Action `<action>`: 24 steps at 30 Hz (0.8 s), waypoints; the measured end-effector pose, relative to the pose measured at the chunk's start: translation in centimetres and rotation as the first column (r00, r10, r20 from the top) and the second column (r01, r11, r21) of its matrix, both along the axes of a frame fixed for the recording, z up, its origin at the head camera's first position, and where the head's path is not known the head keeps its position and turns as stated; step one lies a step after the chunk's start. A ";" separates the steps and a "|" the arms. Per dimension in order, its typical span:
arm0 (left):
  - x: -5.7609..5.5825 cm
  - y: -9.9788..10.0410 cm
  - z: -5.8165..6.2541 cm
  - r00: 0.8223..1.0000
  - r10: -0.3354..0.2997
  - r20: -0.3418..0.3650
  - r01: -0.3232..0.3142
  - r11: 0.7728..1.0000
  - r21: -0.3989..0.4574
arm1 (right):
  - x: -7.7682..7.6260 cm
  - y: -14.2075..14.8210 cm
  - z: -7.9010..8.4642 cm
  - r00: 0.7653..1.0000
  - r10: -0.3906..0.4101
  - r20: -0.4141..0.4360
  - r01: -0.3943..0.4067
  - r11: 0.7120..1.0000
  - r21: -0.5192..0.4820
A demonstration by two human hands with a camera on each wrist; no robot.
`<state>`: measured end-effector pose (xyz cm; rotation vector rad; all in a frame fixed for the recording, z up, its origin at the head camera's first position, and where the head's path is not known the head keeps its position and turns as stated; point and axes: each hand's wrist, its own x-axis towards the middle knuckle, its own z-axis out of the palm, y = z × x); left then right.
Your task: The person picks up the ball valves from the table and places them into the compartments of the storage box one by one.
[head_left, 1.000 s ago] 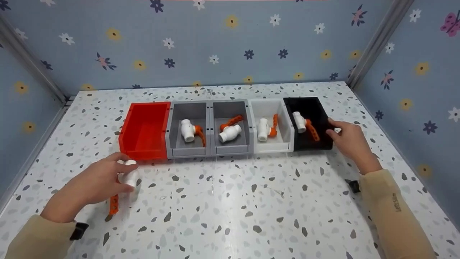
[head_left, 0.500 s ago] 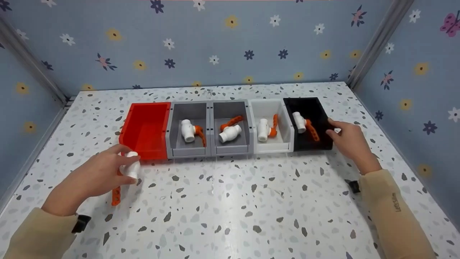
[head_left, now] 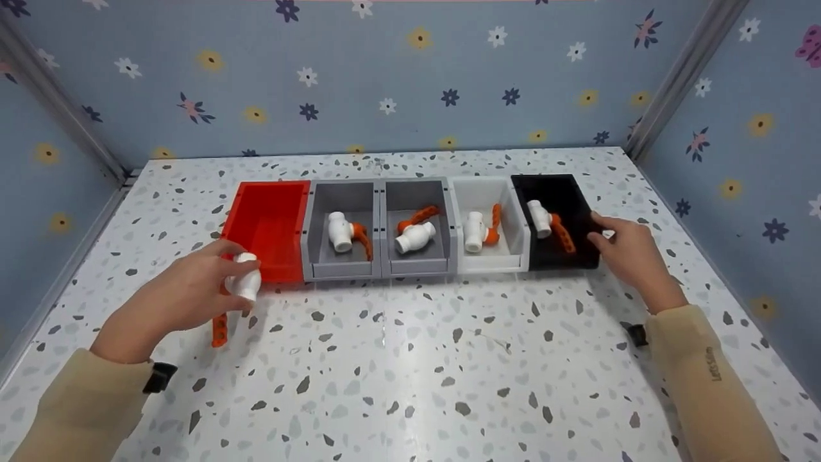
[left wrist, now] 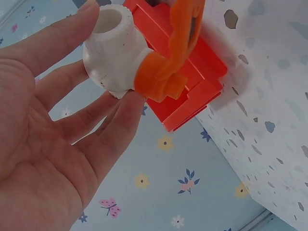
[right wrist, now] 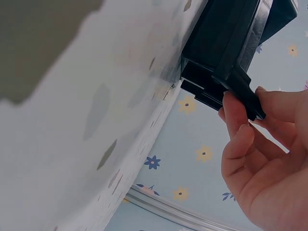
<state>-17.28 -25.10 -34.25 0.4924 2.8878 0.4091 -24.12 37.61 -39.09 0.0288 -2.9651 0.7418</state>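
My left hand (head_left: 186, 289) pinches the white body of a ball valve (head_left: 245, 280) between thumb and fingers, just in front of the red bin (head_left: 272, 224). In the left wrist view the ball valve (left wrist: 115, 53) shows its orange lever handle (left wrist: 183, 33) turned away from the palm. Over at the right end of the row, my right hand (head_left: 632, 256) grips the side wall of the black bin (head_left: 564, 256). The right wrist view has thumb and fingers on the edge of that black bin (right wrist: 216, 48). Nothing lies in the red bin.
Between the red and black bins stand two grey bins (head_left: 343, 269) and a white bin (head_left: 490, 263), joined in a row. One white ball valve with an orange handle lies in each of these three and in the black bin. Patterned panels (head_left: 385, 77) enclose the speckled tabletop (head_left: 410, 359).
My left hand has carried the ball valve upward and slightly right, toward the red bin's front. The right hand stays on the black bin. The head view has shifted slightly.
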 end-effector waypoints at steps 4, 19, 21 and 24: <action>-0.6 0.2 0.3 1.000 0.001 -0.006 -0.001 1.000 -0.008 | 0.1 0.1 -0.1 1.000 0.008 -0.013 -0.008 1.000 0.001; -3.0 0.1 0.9 1.000 0.023 0.005 -0.023 1.000 -0.012 | 0.2 0.2 -0.1 0.999 0.032 -0.038 -0.030 0.999 0.034; -3.3 0.1 0.9 1.000 0.029 0.010 -0.029 1.000 -0.010 | 0.1 0.1 0.0 0.999 0.030 -0.030 -0.029 0.999 0.030; -3.7 0.0 0.9 0.999 0.037 0.009 -0.037 0.999 -0.006 | 0.1 0.0 0.0 0.999 0.032 -0.027 -0.031 0.999 0.029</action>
